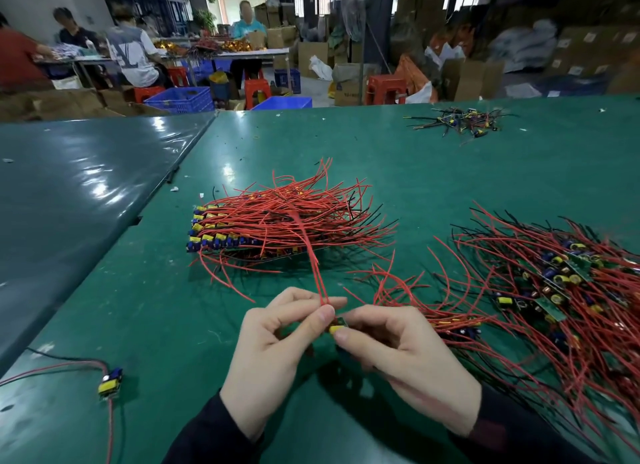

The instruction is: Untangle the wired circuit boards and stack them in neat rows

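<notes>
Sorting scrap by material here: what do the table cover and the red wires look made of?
Table cover: seemingly green vinyl or rubber sheet, glossy, mirroring the ceiling lights. Red wires: thin, flexible plastic-insulated leads, smooth, bending in loose curves.

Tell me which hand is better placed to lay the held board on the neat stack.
Probably the left hand: it pinches the red wires and is nearer the stack. The right hand grips the board.
</notes>
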A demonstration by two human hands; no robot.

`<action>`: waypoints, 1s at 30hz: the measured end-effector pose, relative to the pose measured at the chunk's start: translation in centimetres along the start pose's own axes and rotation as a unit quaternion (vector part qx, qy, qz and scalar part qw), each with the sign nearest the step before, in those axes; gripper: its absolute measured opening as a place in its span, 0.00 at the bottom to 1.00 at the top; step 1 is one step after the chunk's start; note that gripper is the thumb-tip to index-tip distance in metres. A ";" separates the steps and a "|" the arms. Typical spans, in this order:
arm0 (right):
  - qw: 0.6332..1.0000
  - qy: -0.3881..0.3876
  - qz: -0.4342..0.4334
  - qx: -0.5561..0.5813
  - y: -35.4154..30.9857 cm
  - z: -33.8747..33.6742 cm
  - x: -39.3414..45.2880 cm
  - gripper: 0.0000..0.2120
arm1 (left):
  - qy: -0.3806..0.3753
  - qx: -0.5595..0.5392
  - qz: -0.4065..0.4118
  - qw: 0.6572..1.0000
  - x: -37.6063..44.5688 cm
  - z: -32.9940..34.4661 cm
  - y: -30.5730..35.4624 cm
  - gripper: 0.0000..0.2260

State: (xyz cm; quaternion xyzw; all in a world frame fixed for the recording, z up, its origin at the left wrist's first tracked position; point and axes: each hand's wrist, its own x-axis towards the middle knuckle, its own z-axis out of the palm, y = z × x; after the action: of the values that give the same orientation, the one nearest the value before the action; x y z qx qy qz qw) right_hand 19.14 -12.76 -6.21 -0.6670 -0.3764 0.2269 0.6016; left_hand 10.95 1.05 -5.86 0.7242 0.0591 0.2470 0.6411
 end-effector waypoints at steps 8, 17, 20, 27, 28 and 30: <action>0.999 -0.039 0.012 -0.012 0.2 0.4 -0.1 0.17 | 0.026 -0.028 -0.046 0.998 0.0 -0.4 0.3 0.08; 0.968 -0.204 0.062 0.135 -1.5 -0.3 -0.5 0.07 | -0.206 -0.195 -0.155 0.946 -0.1 -2.1 0.5 0.13; 0.954 -0.222 0.105 0.174 -1.9 -0.6 -0.4 0.10 | -0.200 -0.187 -0.147 0.950 -0.1 -1.9 0.6 0.14; 0.960 -0.189 0.135 0.154 -1.7 -0.2 -0.2 0.09 | -0.089 -0.085 -0.079 0.989 -0.1 -1.0 0.4 0.04; 0.961 -0.187 0.138 0.148 -1.6 -0.1 -0.2 0.11 | -0.074 -0.051 -0.051 0.995 -0.1 -0.8 0.4 0.01; 0.966 -0.182 0.131 0.132 -1.5 0.0 -0.1 0.14 | -0.038 0.018 0.009 0.999 -0.2 -0.5 0.2 0.06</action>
State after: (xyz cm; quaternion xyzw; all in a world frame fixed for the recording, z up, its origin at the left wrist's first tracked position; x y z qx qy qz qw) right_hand 18.74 -12.90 -4.78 -0.5728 -0.3552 0.4690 0.5708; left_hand 10.53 1.43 -5.73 0.7448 0.0322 0.2238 0.6278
